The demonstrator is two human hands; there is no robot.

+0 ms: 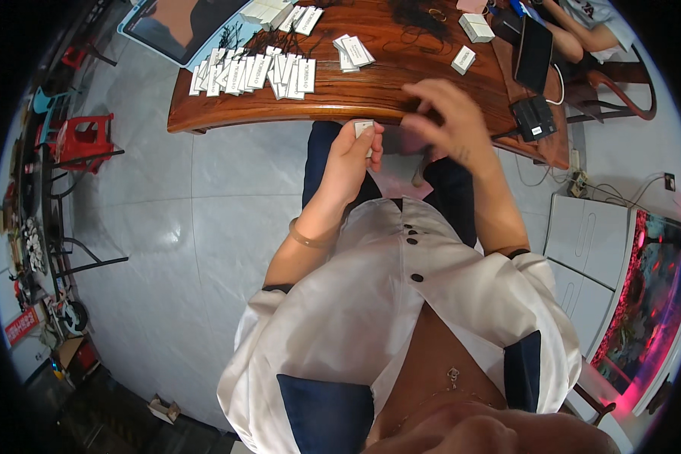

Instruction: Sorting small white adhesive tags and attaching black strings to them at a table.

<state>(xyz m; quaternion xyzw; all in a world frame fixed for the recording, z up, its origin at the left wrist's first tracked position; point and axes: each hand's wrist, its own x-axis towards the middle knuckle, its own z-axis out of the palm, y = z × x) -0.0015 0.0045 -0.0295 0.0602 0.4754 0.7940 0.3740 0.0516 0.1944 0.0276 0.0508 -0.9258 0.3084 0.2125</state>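
Before the glossy brown wooden table (401,72), our left hand (354,151) clasps a small white rectangular card (364,128); our blurred right hand (452,125) hovers splayed, apart. We should keep the card steady, its top uncovered.

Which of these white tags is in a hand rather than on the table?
The white tag held under the thumb of the left hand, in front of the wooden table's near edge; the other visible tags lie on the tabletop.
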